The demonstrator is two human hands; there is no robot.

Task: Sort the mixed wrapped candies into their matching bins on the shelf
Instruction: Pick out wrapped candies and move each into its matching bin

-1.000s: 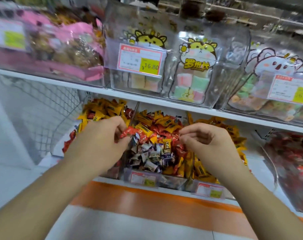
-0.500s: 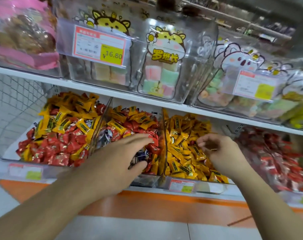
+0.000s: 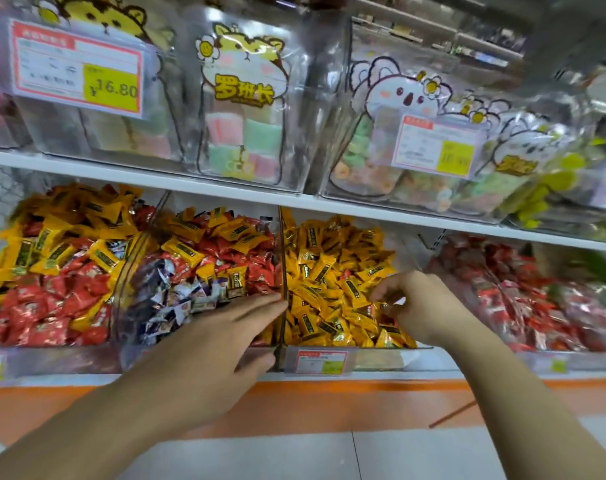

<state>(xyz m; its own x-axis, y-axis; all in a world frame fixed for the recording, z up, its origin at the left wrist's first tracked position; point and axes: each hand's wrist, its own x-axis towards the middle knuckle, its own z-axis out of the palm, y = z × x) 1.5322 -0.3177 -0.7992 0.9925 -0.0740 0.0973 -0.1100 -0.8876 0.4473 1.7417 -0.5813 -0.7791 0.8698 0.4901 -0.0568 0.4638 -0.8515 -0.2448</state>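
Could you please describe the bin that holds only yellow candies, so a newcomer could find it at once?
Look at the lower shelf, under the clear tubs with cartoon animals. The yellow candy bin is third from the left, where the right hand reaches in. Its neighbours differ: the bin on its left mixes colours, and the bin on its right holds red.

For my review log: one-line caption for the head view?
Left hand reaches open toward the mixed bin; right hand curls over the yellow-candy bin.

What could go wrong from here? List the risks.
1. The right hand hovers, fingers curled, over the yellow candy bin; anything dropped wrongly would hide among the wrappers.
2. The left hand reaches across the clear divider beside the mixed bin; it could knock candies over.
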